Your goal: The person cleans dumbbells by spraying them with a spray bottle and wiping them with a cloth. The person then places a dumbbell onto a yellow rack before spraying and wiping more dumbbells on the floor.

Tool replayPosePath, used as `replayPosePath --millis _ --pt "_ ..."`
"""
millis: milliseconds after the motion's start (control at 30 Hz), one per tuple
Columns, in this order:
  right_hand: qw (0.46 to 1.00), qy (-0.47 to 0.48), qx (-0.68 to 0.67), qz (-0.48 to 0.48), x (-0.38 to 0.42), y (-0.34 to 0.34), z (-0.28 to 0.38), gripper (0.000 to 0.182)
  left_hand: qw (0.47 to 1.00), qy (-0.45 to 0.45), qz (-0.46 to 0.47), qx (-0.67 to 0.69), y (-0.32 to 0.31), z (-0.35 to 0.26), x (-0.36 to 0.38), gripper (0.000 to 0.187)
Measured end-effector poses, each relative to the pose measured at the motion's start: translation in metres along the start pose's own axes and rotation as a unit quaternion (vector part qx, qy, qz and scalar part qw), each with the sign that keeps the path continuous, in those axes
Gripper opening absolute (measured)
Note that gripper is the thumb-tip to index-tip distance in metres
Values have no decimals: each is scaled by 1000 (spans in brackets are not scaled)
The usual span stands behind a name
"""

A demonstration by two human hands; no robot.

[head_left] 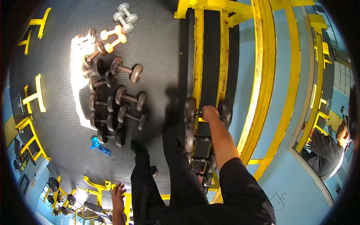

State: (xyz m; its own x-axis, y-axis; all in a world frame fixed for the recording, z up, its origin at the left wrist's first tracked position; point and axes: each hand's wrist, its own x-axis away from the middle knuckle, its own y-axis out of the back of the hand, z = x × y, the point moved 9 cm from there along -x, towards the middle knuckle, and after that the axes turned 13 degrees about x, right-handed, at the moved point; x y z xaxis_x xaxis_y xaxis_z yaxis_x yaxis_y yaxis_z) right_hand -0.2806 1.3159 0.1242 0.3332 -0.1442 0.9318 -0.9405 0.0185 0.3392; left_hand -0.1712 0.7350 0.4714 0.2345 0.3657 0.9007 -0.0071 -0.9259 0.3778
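Note:
My right hand [210, 113] is wrapped round the handle of a dark, worn dumbbell [190, 109], which lies across the two yellow rails of a rack [198, 52]. Its round heads stick out on either side of my fist. More dark dumbbells [202, 138] lie along the same rails, nearer my body and partly behind my forearm. Low on the left, my left hand [118, 192] hangs in the air with its fingers apart and holds nothing.
Several dark dumbbells [129, 98] stand in rows on the black rubber floor [157, 52], beyond them orange dumbbells [110, 47] and grey dumbbells [125, 18]. A blue item [100, 146] lies near my feet. A mirror [318, 150] hangs on the blue wall [275, 202] at right.

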Motion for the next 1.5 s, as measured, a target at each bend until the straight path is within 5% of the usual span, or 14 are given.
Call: replayPosePath --millis 200,300,333,433,467,567,600,700,933,1067,1200,1300,1333,1500 --pt "1000 -1 -6 -14 -9 7 0 28 999 12 -25 20 11 10 0 42" --pt "999 0 31 -37 1 14 2 45 999 -29 -10 45 9 21 -9 41" --pt "996 -34 60 62 7 19 5 54 998 -65 -1 24 12 32 -18 42" --pt "995 -2 93 -35 12 13 8 70 998 -58 -4 9 12 36 -17 44" --pt "994 -8 109 22 28 26 15 68 997 -80 -6 8 14 33 -13 45" --pt "978 37 97 -183 69 58 39 41 991 -80 -31 100 38 58 -15 50" --pt "981 -66 74 -164 73 63 36 40 992 -95 -38 75 48 73 -19 52" --pt "958 -79 49 -272 149 111 97 35 989 -106 -82 69 91 97 -12 57" --pt "954 178 -8 -241 227 110 310 26 983 -20 -72 170 179 251 -34 61" --pt "923 192 -38 -331 245 130 394 22 963 68 -94 243 248 318 -21 56" --pt "894 222 -108 -375 303 165 459 30 939 38 -135 315 298 371 -25 50" --pt "944 116 15 -307 289 169 504 33 928 5 -146 342 333 381 -33 45" --pt "918 255 0 -305 291 162 522 33 920 22 -149 361 340 380 -37 46" --pt "940 230 -97 -232 310 136 561 32 892 18 -132 432 374 333 -50 47"
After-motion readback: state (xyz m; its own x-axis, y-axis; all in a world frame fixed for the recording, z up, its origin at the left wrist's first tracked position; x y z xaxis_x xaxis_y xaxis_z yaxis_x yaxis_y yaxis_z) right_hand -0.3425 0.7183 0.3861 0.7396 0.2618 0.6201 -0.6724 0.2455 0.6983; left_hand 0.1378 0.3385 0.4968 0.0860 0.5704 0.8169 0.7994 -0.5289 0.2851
